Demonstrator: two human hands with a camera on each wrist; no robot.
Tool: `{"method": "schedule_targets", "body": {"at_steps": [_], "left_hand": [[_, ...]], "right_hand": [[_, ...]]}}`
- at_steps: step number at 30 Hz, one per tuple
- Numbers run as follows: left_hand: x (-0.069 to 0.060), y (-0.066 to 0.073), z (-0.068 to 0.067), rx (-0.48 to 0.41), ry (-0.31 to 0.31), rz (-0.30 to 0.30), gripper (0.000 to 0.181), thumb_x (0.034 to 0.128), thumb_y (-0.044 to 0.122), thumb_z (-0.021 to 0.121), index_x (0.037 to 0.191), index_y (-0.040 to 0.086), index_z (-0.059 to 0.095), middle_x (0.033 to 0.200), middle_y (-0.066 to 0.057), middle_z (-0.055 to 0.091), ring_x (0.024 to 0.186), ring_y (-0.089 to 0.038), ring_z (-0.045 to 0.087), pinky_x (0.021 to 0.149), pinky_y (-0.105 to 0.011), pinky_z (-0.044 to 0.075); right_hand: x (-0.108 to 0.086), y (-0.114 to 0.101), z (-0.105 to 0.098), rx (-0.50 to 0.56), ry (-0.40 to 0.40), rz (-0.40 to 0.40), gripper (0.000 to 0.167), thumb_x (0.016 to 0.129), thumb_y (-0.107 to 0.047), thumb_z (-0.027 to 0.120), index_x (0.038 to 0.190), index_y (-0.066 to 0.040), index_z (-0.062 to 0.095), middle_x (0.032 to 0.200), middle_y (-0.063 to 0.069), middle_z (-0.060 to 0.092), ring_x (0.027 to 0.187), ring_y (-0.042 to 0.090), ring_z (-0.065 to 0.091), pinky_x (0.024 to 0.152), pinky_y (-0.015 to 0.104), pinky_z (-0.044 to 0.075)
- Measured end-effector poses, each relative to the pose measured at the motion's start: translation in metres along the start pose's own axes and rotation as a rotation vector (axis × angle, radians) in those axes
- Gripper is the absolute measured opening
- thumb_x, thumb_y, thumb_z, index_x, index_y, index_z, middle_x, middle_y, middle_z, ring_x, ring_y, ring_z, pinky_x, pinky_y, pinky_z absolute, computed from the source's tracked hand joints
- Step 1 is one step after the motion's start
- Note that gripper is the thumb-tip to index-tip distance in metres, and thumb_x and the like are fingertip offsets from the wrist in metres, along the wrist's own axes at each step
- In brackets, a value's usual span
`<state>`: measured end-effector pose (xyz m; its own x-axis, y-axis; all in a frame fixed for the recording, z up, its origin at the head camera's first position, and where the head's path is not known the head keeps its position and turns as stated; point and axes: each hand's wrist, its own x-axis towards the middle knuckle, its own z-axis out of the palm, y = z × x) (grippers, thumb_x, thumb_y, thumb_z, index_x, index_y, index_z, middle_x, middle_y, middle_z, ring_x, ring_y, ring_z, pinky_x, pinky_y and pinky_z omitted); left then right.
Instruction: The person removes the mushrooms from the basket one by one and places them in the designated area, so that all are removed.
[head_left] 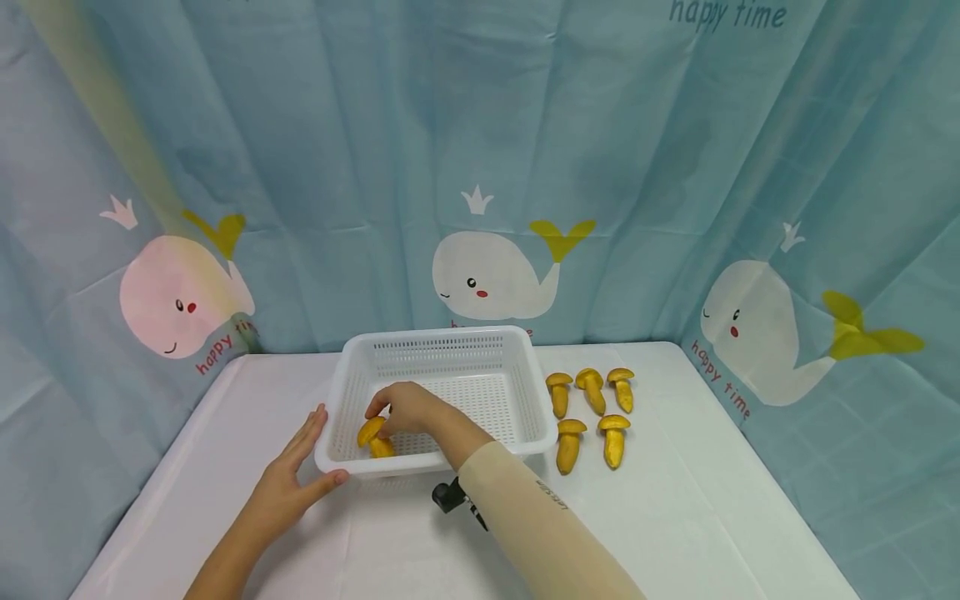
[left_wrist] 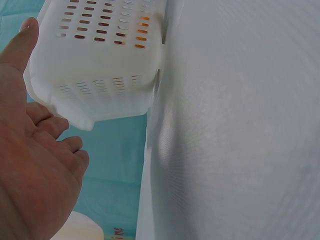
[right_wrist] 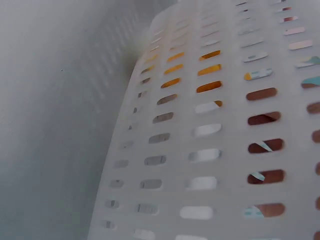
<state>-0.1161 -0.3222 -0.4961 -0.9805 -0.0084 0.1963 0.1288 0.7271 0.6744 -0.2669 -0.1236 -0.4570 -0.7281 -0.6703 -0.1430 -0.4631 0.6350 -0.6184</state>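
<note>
My right hand (head_left: 408, 408) reaches inside the white plastic basket (head_left: 540, 408) and pinches a yellow mushroom (head_left: 381, 448) near the front left corner. The mushroom is tilted, cap toward the left. Through the basket's slots, the right wrist view shows bits of the yellow mushroom (right_wrist: 209, 70) and darker skin. My left hand (head_left: 281, 492) touches the same corner from outside, its thumb by the front rim and its fingers along the left side. In the left wrist view, the left hand's fingertips (left_wrist: 55, 125) rest by the basket's rim (left_wrist: 75, 122).
Several yellow mushrooms lie in two rows on the white tabletop (head_left: 697, 500) right of the basket, among them a front one (head_left: 614, 442) and a back one (head_left: 589, 392). A blue curtain (head_left: 360, 167) with whale prints stands behind and at both sides.
</note>
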Motion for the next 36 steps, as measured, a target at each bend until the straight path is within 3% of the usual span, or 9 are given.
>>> {"method": "schedule_targets", "body": {"at_steps": [4,14,23,30,36], "left_hand": [[0.0,0.001,-0.001,-0.003,-0.008,-0.009,0.101,0.0874,0.043,0.08,0.165,0.032,0.016,0.172,-0.006,0.014,0.153,-0.047,0.022,0.104,-0.082,0.029],[0.0,-0.005,0.002,-0.038,-0.002,0.005,0.101,0.0867,0.041,0.081,0.165,0.031,0.018,0.172,0.001,0.012,0.155,-0.044,0.017,0.105,-0.081,0.029],[0.0,-0.003,0.0,-0.022,-0.003,-0.011,0.102,0.0859,0.044,0.081,0.165,0.032,0.017,0.172,-0.002,0.013,0.156,-0.044,0.017,0.105,-0.081,0.028],[0.001,-0.004,0.001,-0.028,0.004,0.001,0.102,0.0859,0.042,0.082,0.165,0.03,0.018,0.172,-0.001,0.013,0.156,-0.041,0.015,0.107,-0.08,0.028],[-0.001,-0.002,0.001,-0.025,0.0,-0.011,0.102,0.0861,0.045,0.081,0.165,0.029,0.018,0.172,0.0,0.013,0.157,-0.039,0.014,0.108,-0.079,0.028]], "right_hand": [[-0.005,-0.002,-0.004,-0.019,0.02,-0.02,0.022,0.086,-0.016,0.083,0.104,-0.027,0.078,0.102,-0.016,0.071,0.096,0.005,0.061,0.106,0.031,0.052],[-0.013,-0.005,-0.015,-0.062,0.127,-0.081,0.019,0.088,-0.019,0.082,0.104,-0.027,0.077,0.101,-0.017,0.071,0.094,0.006,0.062,0.095,0.024,0.055],[-0.028,-0.002,-0.035,0.006,0.202,-0.135,0.021,0.09,-0.018,0.08,0.11,-0.023,0.078,0.106,-0.015,0.072,0.09,0.008,0.059,0.078,0.018,0.051],[-0.044,-0.001,-0.052,0.09,0.277,-0.199,0.022,0.089,-0.016,0.08,0.11,-0.022,0.078,0.111,-0.013,0.073,0.099,0.019,0.061,0.08,0.02,0.05],[-0.062,0.006,-0.062,0.169,0.336,-0.197,0.021,0.09,-0.018,0.08,0.11,-0.024,0.077,0.111,-0.012,0.072,0.103,0.024,0.062,0.073,0.022,0.053]]}}
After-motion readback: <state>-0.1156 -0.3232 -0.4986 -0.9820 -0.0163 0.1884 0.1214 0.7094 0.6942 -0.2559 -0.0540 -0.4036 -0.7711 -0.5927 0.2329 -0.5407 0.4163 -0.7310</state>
